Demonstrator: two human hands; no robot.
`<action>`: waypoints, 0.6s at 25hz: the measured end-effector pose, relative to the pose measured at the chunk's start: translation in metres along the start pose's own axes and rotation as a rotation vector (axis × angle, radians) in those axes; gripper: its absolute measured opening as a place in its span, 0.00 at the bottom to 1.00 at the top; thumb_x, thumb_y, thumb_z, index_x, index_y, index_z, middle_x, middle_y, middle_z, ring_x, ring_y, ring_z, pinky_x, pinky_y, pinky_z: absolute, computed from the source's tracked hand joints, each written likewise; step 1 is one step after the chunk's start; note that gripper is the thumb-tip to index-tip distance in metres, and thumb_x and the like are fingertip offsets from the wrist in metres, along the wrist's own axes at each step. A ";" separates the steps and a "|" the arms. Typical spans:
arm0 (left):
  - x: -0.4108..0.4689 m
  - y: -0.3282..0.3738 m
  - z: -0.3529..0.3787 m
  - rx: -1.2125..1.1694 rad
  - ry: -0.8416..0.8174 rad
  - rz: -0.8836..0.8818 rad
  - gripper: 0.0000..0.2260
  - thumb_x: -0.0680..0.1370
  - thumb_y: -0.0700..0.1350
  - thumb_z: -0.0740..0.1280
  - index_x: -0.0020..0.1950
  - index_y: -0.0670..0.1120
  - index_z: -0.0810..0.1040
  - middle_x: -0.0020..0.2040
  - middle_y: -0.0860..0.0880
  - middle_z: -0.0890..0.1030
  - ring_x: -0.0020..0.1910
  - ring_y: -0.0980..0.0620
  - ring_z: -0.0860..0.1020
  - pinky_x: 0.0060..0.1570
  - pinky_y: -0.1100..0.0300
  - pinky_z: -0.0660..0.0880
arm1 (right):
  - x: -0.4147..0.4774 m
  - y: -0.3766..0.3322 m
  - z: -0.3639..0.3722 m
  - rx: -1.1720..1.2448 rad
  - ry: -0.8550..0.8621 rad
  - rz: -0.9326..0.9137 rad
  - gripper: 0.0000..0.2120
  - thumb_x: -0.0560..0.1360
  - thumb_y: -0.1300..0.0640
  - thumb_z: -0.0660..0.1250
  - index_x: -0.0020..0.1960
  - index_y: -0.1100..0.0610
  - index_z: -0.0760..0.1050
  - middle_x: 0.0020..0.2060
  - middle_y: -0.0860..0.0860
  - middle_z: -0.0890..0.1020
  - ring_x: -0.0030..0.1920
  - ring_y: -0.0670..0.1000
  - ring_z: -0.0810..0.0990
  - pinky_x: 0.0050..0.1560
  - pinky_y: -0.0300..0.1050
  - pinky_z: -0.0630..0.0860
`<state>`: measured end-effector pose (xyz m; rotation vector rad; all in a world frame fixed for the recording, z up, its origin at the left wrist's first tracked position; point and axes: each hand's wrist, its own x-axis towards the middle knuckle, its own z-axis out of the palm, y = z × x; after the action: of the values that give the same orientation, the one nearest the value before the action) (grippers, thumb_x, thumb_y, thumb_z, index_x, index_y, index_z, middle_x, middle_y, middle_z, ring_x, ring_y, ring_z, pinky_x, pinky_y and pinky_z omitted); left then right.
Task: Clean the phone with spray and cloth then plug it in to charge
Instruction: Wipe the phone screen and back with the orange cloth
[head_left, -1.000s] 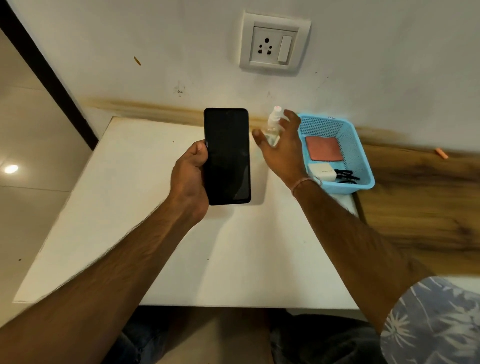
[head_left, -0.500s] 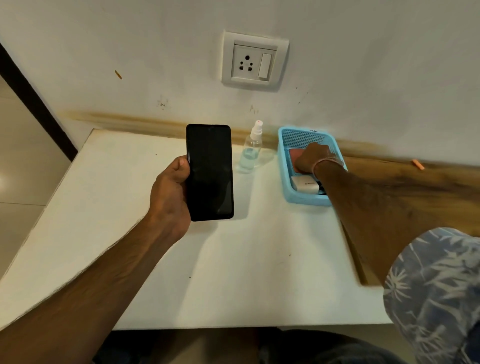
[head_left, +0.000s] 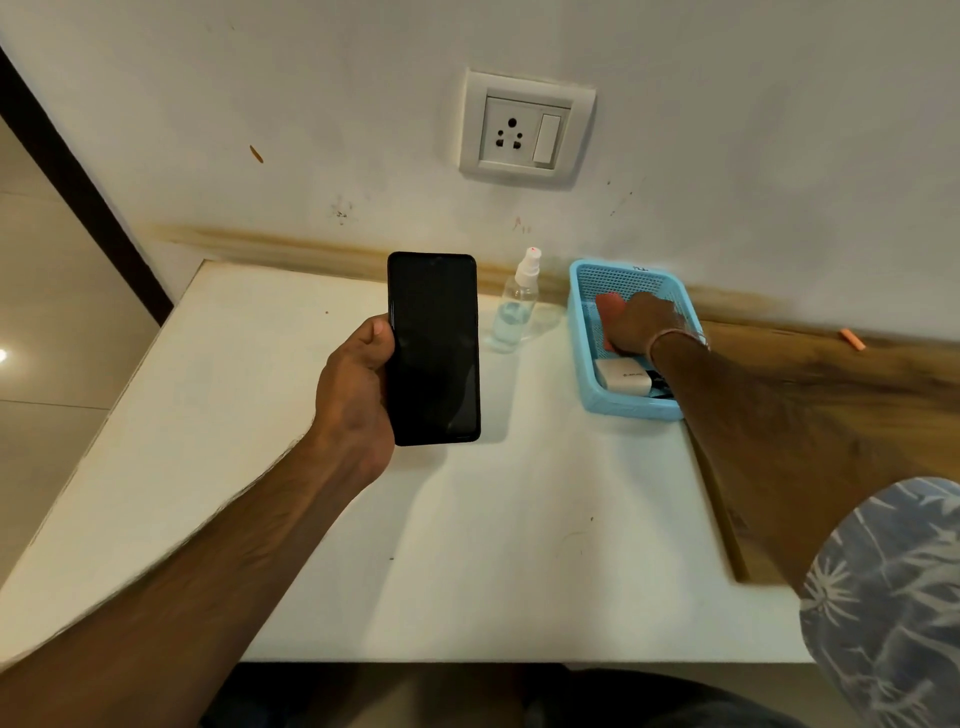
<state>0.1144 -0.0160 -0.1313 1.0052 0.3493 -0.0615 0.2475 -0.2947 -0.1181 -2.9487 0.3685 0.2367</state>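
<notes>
One head cam, wide angle, aimed forward and down.
It sits pretty close over the table (head_left: 467, 545) and faces the wall (head_left: 753, 156) square on, with the socket (head_left: 524, 132) near the top middle of the frame.

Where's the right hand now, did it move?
Yes. The right hand went right, away from the bottle and into the basket, by the cloth.

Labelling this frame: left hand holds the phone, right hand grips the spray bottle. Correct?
No. The left hand holds the phone, but the right hand is in the blue basket on the red cloth; the spray bottle stands free on the white table. The head view shows it.
</notes>
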 end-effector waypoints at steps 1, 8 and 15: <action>0.000 0.000 0.000 0.001 0.000 -0.001 0.12 0.84 0.46 0.57 0.50 0.48 0.80 0.51 0.49 0.85 0.50 0.47 0.83 0.49 0.50 0.82 | -0.003 0.000 -0.002 0.051 0.014 -0.018 0.21 0.78 0.46 0.54 0.53 0.59 0.78 0.47 0.60 0.82 0.47 0.59 0.79 0.49 0.51 0.74; -0.001 0.002 0.000 -0.025 -0.020 -0.015 0.12 0.85 0.47 0.57 0.51 0.48 0.80 0.55 0.47 0.84 0.53 0.44 0.82 0.56 0.45 0.80 | -0.047 0.010 -0.025 0.921 -0.043 -0.096 0.08 0.76 0.55 0.67 0.52 0.55 0.71 0.42 0.56 0.78 0.31 0.48 0.73 0.31 0.43 0.73; -0.004 0.003 0.000 -0.014 -0.010 -0.035 0.12 0.85 0.48 0.57 0.52 0.48 0.80 0.53 0.48 0.85 0.51 0.45 0.83 0.47 0.50 0.83 | -0.157 -0.042 -0.043 1.706 -0.325 -0.106 0.20 0.79 0.46 0.58 0.62 0.57 0.75 0.39 0.46 0.81 0.34 0.42 0.79 0.32 0.39 0.76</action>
<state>0.1111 -0.0154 -0.1277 0.9852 0.3579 -0.0950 0.1135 -0.2255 -0.0431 -1.2174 0.1744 0.2041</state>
